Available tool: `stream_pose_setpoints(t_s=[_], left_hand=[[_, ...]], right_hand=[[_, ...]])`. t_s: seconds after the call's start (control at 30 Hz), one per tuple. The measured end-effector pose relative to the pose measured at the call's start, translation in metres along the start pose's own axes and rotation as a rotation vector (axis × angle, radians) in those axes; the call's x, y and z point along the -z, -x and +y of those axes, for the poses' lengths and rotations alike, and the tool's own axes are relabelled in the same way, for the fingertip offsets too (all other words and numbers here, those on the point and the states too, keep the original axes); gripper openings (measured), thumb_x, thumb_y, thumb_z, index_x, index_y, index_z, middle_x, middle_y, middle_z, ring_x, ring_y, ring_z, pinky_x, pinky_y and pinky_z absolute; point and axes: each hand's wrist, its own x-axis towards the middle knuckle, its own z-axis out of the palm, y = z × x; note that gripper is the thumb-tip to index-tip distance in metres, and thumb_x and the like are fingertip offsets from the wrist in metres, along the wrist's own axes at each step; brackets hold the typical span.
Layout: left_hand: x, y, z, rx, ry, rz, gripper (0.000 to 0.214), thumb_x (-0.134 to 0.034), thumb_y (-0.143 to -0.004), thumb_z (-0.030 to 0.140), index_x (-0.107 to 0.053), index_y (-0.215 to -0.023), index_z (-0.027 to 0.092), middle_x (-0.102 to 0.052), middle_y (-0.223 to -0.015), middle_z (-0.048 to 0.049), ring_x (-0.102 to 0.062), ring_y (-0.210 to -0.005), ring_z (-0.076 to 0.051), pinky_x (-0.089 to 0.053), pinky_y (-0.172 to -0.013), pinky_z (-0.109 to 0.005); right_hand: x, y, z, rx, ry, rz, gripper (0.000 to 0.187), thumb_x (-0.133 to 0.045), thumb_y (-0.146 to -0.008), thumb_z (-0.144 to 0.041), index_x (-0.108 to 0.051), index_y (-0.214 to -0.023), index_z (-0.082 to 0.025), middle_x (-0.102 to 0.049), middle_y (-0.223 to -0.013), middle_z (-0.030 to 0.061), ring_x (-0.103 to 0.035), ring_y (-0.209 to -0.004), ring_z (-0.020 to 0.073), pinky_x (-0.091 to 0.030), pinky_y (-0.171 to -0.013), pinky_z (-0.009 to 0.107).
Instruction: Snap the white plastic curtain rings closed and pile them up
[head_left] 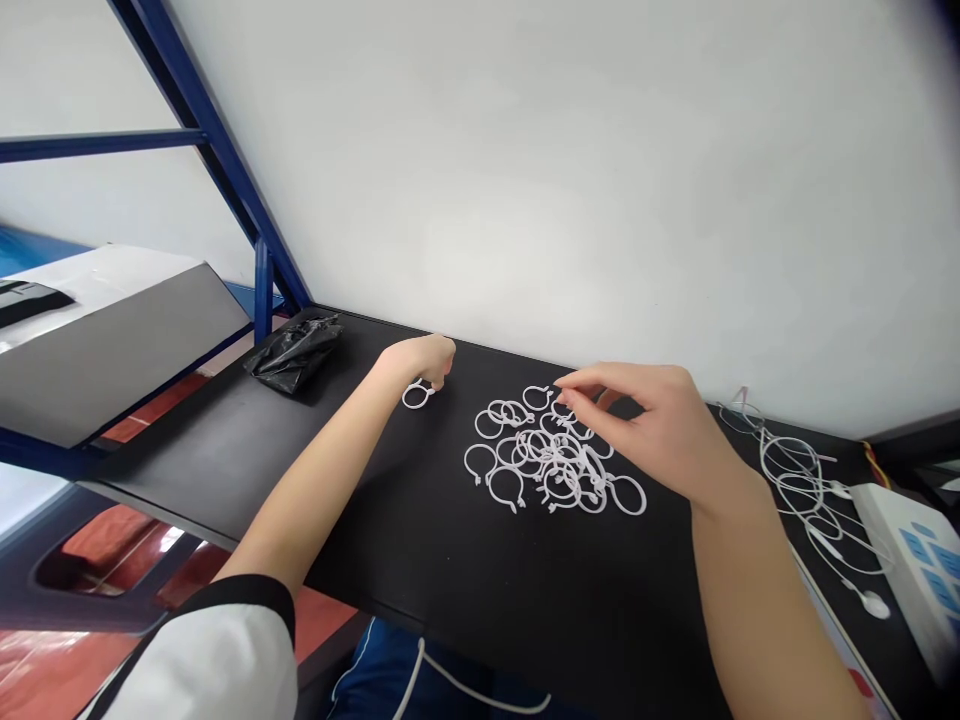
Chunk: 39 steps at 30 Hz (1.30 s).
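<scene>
White short sleeve with black trim (202, 655) fills the lower left of the frame, leading to the left hand (420, 365), its fingers curled narrowly around a single white plastic hooked ring (417, 397) on the black desk (420, 570). Right hand (634, 400) pinches narrowly at the top edge of a tangled pile of matching rings (559, 462) at centre; whether it holds one cannot be seen. Crumpled black plastic bag (294, 352) lies at the desk's far left, white cables (795, 480) at the right of the frame.

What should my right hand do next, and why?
Probably pinch one ring off the pile with the right hand: its fingertips are already just over it, while the left hand is at a separate ring.
</scene>
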Motion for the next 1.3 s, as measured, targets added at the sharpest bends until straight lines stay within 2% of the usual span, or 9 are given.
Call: stream_pose_setpoints(t_s=[0.23,0.37,0.6,0.7,0.9,1.0,1.1,1.23,1.3], left_hand=[[-0.006,-0.011,0.009,-0.059,-0.010,0.021,0.035,-0.056,-0.094,0.038,-0.057,-0.121,0.015,-0.060,-0.120,-0.0090,-0.061,-0.105,-0.020,-0.054,-0.090,-0.041],[-0.006,-0.009,0.010,-0.071,-0.012,-0.003,0.035,-0.057,-0.094,0.038,-0.057,-0.121,0.015,-0.060,-0.121,-0.0089,-0.061,-0.105,-0.020,-0.054,-0.090,-0.041],[-0.005,-0.006,0.009,-0.011,-0.032,-0.040,0.035,-0.057,-0.093,0.037,-0.056,-0.122,0.015,-0.059,-0.122,-0.0092,-0.061,-0.106,-0.020,-0.054,-0.090,-0.041],[-0.003,-0.006,0.011,0.029,-0.048,-0.063,0.036,-0.058,-0.093,0.037,-0.056,-0.122,0.015,-0.059,-0.121,-0.0091,-0.061,-0.106,-0.021,-0.054,-0.090,-0.041],[-0.001,0.000,0.012,0.053,-0.037,-0.044,0.035,-0.057,-0.093,0.037,-0.057,-0.121,0.015,-0.060,-0.120,-0.0090,-0.061,-0.105,-0.020,-0.055,-0.089,-0.041],[0.000,0.004,0.010,0.002,0.004,0.036,0.034,-0.057,-0.094,0.037,-0.057,-0.119,0.015,-0.061,-0.118,-0.0084,-0.062,-0.103,-0.019,-0.055,-0.088,-0.041],[0.001,0.010,0.013,-0.114,0.067,0.219,0.034,-0.060,-0.091,0.033,-0.059,-0.118,0.014,-0.056,-0.127,-0.0111,-0.059,-0.109,-0.022,-0.051,-0.095,-0.040],[0.005,0.025,0.028,-0.330,0.206,0.494,0.043,-0.050,-0.094,0.035,-0.051,-0.130,0.013,-0.039,-0.144,-0.0139,-0.049,-0.125,-0.024,-0.035,-0.110,-0.035],[0.007,0.037,0.040,-0.444,0.294,0.532,0.048,-0.039,-0.098,0.047,-0.046,-0.134,0.017,-0.043,-0.143,-0.0100,-0.049,-0.125,-0.020,-0.037,-0.108,-0.029]], right_hand=[[-0.007,-0.005,0.013,-0.267,0.071,-0.253,0.017,-0.053,-0.091,-0.030,-0.068,-0.092,-0.023,-0.071,-0.084,-0.0003,-0.064,-0.072,0.0139,-0.050,-0.063,0.028],[-0.013,-0.007,0.026,-0.323,0.173,-0.390,0.020,-0.049,-0.091,-0.028,-0.066,-0.100,-0.023,-0.071,-0.085,0.0015,-0.064,-0.071,0.0152,-0.048,-0.062,0.029],[-0.044,-0.009,0.066,-0.337,0.286,-0.432,0.021,-0.050,-0.091,-0.018,-0.064,-0.107,-0.017,-0.069,-0.108,0.0096,-0.065,-0.097,0.0215,-0.051,-0.080,0.034],[-0.061,-0.009,0.080,-0.318,0.325,-0.456,0.024,-0.055,-0.094,-0.027,-0.060,-0.116,-0.016,-0.064,-0.116,0.0095,-0.063,-0.102,0.0210,-0.052,-0.087,0.041],[-0.084,-0.007,0.086,-0.291,0.361,-0.476,0.030,-0.058,-0.094,-0.034,-0.060,-0.118,-0.017,-0.062,-0.119,0.0093,-0.063,-0.101,0.0207,-0.054,-0.086,0.042],[-0.089,-0.006,0.087,-0.281,0.355,-0.452,0.030,-0.057,-0.094,-0.034,-0.059,-0.119,-0.017,-0.061,-0.120,0.0094,-0.063,-0.101,0.0207,-0.055,-0.086,0.042],[-0.087,-0.007,0.090,-0.264,0.323,-0.394,0.029,-0.058,-0.094,-0.034,-0.060,-0.116,-0.016,-0.062,-0.117,0.0086,-0.063,-0.098,0.0197,-0.055,-0.083,0.040],[-0.067,-0.011,0.083,-0.185,0.241,-0.222,0.017,-0.055,-0.094,-0.021,-0.060,-0.108,-0.014,-0.066,-0.094,0.0058,-0.063,-0.094,0.0196,-0.054,-0.082,0.038],[-0.051,-0.011,0.067,-0.122,0.186,-0.103,0.017,-0.053,-0.094,-0.018,-0.057,-0.111,-0.017,-0.066,-0.097,0.0060,-0.062,-0.096,0.0187,-0.053,-0.084,0.036]])
